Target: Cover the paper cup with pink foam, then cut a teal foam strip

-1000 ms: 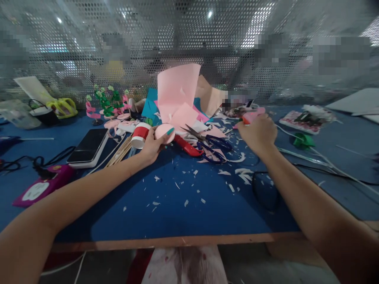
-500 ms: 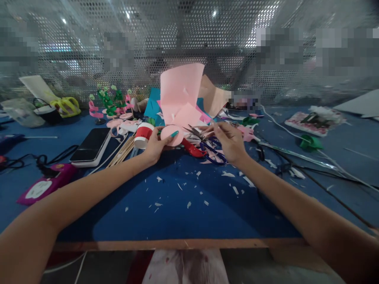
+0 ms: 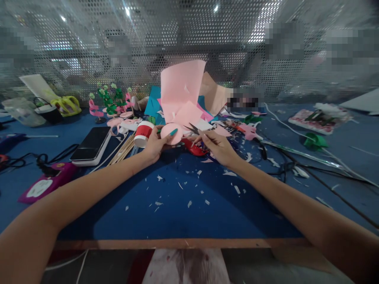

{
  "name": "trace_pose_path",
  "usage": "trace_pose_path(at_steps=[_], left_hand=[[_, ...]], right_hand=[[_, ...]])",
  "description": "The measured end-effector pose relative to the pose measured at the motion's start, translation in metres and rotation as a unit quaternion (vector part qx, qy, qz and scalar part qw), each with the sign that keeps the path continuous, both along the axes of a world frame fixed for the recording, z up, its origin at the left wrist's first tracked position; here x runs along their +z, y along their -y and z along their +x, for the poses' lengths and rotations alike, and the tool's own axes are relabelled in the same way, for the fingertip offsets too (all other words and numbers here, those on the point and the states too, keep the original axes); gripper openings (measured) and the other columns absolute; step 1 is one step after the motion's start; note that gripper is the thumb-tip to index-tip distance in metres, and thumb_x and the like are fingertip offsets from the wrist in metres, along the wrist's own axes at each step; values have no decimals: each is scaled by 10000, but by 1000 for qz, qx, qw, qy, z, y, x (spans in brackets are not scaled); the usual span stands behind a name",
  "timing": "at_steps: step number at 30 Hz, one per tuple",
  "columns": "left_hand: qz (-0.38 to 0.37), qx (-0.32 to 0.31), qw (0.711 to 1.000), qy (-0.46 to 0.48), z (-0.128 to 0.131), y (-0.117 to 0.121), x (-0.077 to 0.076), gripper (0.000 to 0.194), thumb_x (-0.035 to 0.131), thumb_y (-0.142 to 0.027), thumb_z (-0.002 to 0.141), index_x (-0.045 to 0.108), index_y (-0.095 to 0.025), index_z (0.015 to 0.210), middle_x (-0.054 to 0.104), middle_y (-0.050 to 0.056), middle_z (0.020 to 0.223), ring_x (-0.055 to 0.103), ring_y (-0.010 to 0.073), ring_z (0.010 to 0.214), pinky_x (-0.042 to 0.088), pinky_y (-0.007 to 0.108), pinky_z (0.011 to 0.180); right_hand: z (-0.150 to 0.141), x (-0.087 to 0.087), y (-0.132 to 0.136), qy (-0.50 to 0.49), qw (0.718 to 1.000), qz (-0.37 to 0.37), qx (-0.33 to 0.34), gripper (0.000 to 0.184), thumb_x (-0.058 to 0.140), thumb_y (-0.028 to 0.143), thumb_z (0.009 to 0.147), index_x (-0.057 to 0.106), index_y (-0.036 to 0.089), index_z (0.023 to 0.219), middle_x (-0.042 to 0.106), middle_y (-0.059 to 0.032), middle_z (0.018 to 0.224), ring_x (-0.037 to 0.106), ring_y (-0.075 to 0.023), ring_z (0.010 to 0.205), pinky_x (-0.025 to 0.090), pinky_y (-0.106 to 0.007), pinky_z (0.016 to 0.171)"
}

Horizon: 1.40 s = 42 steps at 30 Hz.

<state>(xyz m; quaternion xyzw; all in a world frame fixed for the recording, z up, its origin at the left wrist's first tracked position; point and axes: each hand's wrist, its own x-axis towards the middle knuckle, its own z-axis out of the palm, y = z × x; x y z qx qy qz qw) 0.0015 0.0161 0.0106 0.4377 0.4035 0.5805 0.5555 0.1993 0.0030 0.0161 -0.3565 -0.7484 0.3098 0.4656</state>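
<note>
Table, blue-topped with a brown front edge [image 3: 189, 221]; small white paper scraps [image 3: 189, 204] scattered over its front part. To the left, one purple power block with a white face [image 3: 47, 184], black plug attached; behind it, one black-screened phone-like device with a white body [image 3: 92, 145], lying flat.

Left hand [image 3: 154, 146]: grasping one flat pale pink disc [image 3: 169, 128], thumb across its upper face, held low over the table's middle. Beside this hand, thin light-wood sticks [image 3: 122, 150], and one red-and-white cup [image 3: 143, 135], tilted, just left of the fingers.

Right hand [image 3: 221, 148]: fingers bent, at dark-bladed scissors [image 3: 194, 128], to the right of the disc; whether it grips them cannot be told. One glossy red object [image 3: 194, 147], partly hidden, just beside its fingertips.

Further back: one large curved pink sheet [image 3: 182, 86], upright; blue sheets [image 3: 152, 103] to its left, one tan sheet [image 3: 213, 96] to its right. Far left, green and pink spiral ornaments [image 3: 109, 106]. Rearmost, one grey perforated screen [image 3: 189, 35].
</note>
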Motion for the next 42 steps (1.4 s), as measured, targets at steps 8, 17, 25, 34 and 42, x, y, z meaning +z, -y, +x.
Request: trace_pose_path(at_steps=[8,17,25,34,42], left_hand=[[5,-1,1000,-10,2,1,2,362,657,-111,692,417,-188,952,597,63,951,635,146,664,531,236,483],[-1,6,1000,-15,1,0,2,374,666,-106,681,424,-192,953,598,43,907,627,136,661,536,236,501],[-8,3,1000,-12,2,3,3,371,657,-79,682,425,-190,949,606,42,912,631,135,654,540,236,498],[-16,16,1000,-12,3,1,2,314,653,-85,685,462,-159,924,592,56,929,616,127,658,534,236,501],[-10,59,998,35,0,-2,1,233,610,-100,724,463,-153,897,589,53,955,603,107,637,509,206,478]], right_hand=[[1,0,1,6,999,33,-10,385,440,545,826,632,226,733,631,-38,773,584,-183,786,442,-359,792],[0,-1,4,99,991,78,-40,424,397,536,849,676,233,745,618,-43,741,538,-194,809,420,-372,793],[3,-1,-4,29,997,47,-52,408,436,568,815,657,229,770,630,-35,806,588,-183,750,462,-363,740],[1,-3,2,145,982,118,-12,348,417,449,867,676,257,737,591,-24,698,527,-176,793,422,-348,771],[10,3,-4,147,960,183,-153,289,399,381,866,614,189,860,610,-63,779,539,-202,813,419,-355,761]])
